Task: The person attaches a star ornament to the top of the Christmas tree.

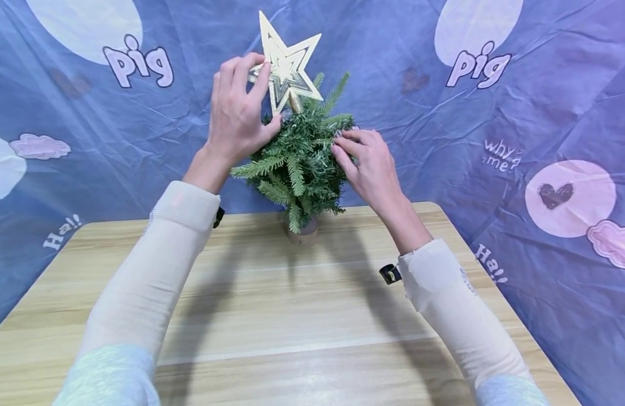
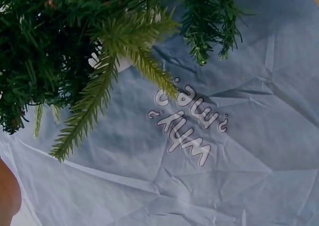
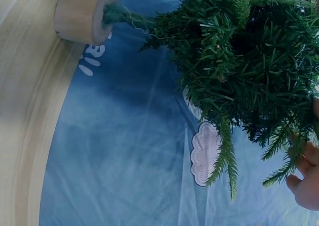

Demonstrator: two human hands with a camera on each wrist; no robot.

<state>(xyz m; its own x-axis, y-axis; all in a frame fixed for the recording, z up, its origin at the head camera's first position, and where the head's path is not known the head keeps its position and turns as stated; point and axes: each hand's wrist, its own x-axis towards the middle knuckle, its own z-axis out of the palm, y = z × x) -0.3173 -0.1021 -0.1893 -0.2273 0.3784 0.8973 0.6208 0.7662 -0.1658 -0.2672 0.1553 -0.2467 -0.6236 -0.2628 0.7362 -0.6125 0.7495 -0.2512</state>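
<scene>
A small artificial Christmas tree (image 1: 312,163) with dark and light green sprigs stands on a round wooden base (image 3: 82,17) at the table's far edge. A glittery gold star topper (image 1: 294,67) leans at its top. My left hand (image 1: 238,110) grips the star's left side, fingers curled over it and the thumb low by the foliage. On the tree's right side, my right hand (image 1: 370,163) pinches a branch tip between thumb and fingers. Part of that right hand (image 3: 306,178) shows among light green sprigs in the right wrist view. In the left wrist view, only a blurred bit of hand (image 2: 7,193) shows.
A light wood-grain table (image 1: 302,316) lies under both arms. Behind it and at its sides hangs a creased blue cloth (image 1: 393,101) printed with words, hearts and clouds. Dark straps (image 1: 390,274) are at the cuffs of the pale sleeves.
</scene>
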